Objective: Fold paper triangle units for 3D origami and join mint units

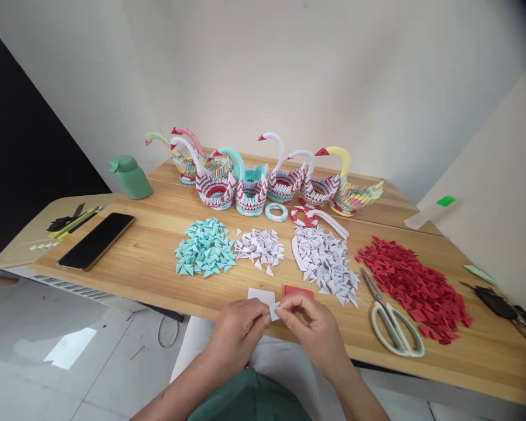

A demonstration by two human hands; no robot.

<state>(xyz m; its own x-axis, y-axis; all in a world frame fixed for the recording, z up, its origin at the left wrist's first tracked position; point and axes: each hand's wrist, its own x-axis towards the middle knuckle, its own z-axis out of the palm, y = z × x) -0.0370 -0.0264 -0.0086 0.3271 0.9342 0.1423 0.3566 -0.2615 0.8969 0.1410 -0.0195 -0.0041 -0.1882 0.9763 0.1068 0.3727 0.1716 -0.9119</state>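
Between my fingertips is a small white piece of paper (274, 311), partly folded. My left hand (241, 328) pinches its left side, and my right hand (311, 324) pinches its right side, just over the table's front edge. Behind my left hand lies a flat white paper sheet (262, 295). A red paper piece (298, 290) is partly covered by my right hand. Farther back sit piles of folded triangles: turquoise (206, 248), a small white pile (260, 245), a larger white pile (324, 260) and a red pile (414, 286).
Several paper swans (251, 193) stand along the back, with paper rings (276, 212) before them. Scissors (394, 330) lie at the right, near keys (495, 301). On the left are a phone (96, 241), a green bottle (131, 177) and pencils (75, 224) on a beige board.
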